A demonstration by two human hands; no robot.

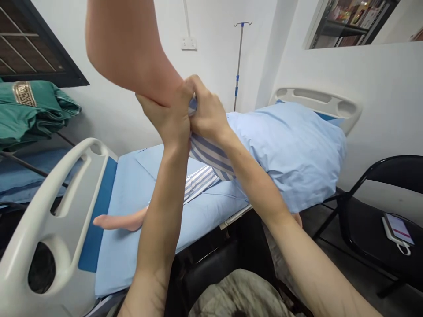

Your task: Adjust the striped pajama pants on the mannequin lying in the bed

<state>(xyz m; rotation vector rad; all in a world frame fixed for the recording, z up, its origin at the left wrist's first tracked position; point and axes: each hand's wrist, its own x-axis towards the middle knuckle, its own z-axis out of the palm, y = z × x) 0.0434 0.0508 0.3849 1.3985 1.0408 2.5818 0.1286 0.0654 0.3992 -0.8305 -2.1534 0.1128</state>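
Note:
A mannequin's raised leg (132,53) rises toward the camera at the upper left, its foot cut off by the top edge. Around its ankle my left hand (168,114) is wrapped. My right hand (209,108) is closed at the end of the blue-and-white striped trouser leg (211,154), right beside my left hand. The fingers of both hands are partly hidden. The other mannequin foot (122,221) lies on the blue bed sheet (128,180), its leg in striped cloth. A light blue cover (294,145) is heaped over the body's upper part.
The bed has a pale footboard (76,189) at left and a headboard (317,99) at right. An IV pole (238,66) stands by the wall. A black chair (360,224) at right holds a phone (399,229). Green folded cloth (36,114) lies at far left.

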